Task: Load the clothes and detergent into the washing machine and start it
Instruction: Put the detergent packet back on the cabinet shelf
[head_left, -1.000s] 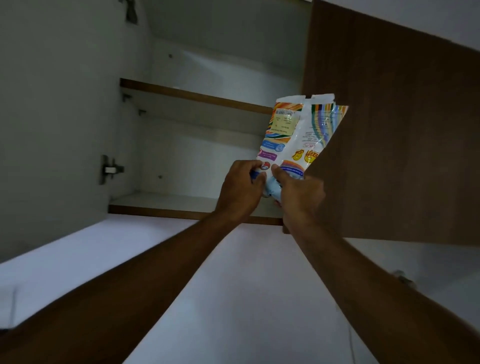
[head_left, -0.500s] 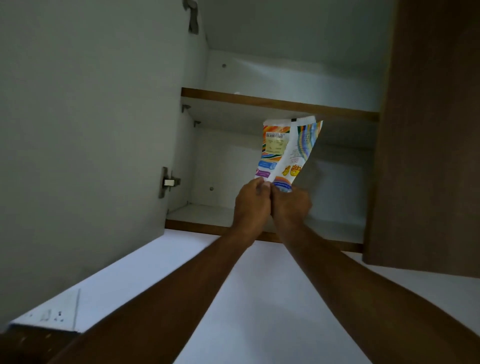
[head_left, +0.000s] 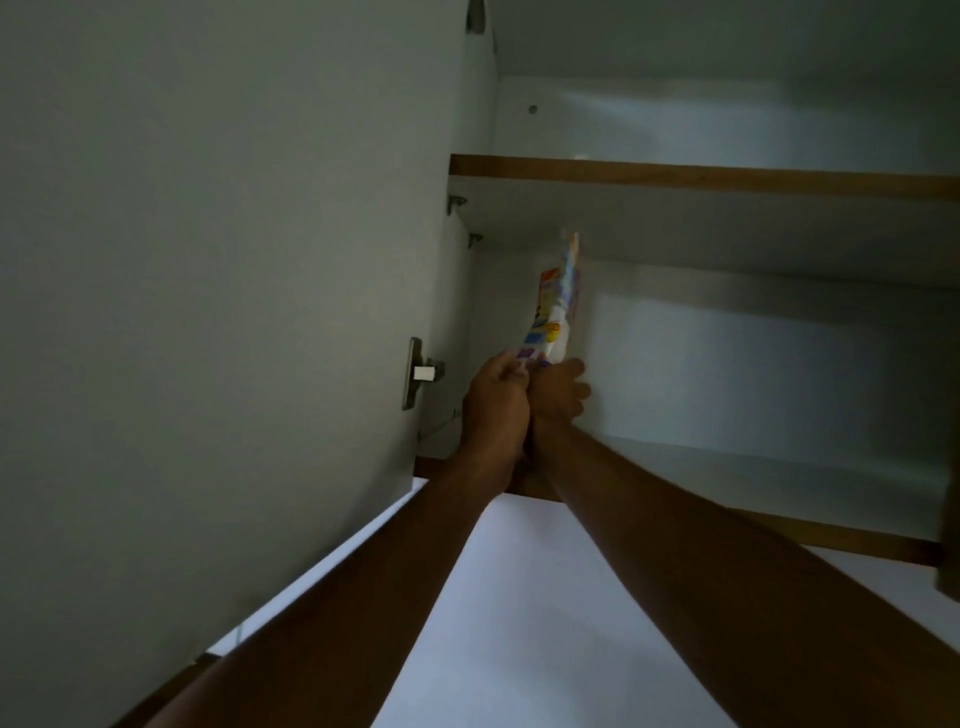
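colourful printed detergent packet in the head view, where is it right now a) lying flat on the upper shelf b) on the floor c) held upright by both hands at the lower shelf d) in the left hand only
c: the colourful printed detergent packet stands upright above the left hand and right hand, both gripping its bottom end at the wood-edged lower shelf.

Body in view: two forearms and two hands only. Left hand and right hand bare; no rings, watch or gloves discernible in the dim light. Both forearms bare to the frame edge; no sleeve visible. Fingernail detail too blurred to read.
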